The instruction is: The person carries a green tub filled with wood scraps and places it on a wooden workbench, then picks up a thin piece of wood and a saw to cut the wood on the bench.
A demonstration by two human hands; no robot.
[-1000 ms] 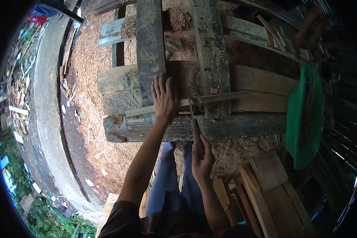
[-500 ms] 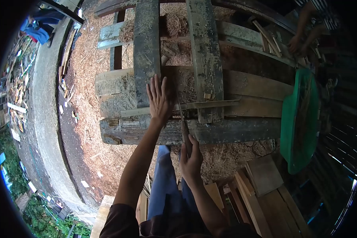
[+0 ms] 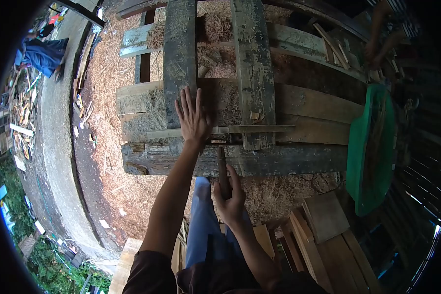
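Observation:
My left hand [image 3: 194, 120] lies flat, fingers spread, over a thin wooden strip [image 3: 259, 129] and the dark upright plank [image 3: 180, 59] beneath it. My right hand [image 3: 230, 201] is closed around the handle of a wooden-handled tool [image 3: 223, 171]. The tool points away from me, its far end over the thick front beam [image 3: 289, 161], just short of the strip. Its blade cannot be made out clearly now. The strip lies crosswise over the planks, running past a second upright plank [image 3: 252, 63]. A small wood chip [image 3: 254, 116] sits on that plank.
A green tub [image 3: 356, 171] stands at the bench's right end. Stacked boards [image 3: 335, 255] lie near my right side. Wood shavings [image 3: 132, 196] cover the ground. Another person's hands [image 3: 375, 56] are at the upper right; a person in blue clothing [image 3: 44, 54] is at the upper left.
My right hand has drawn the tool back toward me, and its blade no longer shows against the strip. My left hand has shifted slightly left. The person at upper left has moved nearer.

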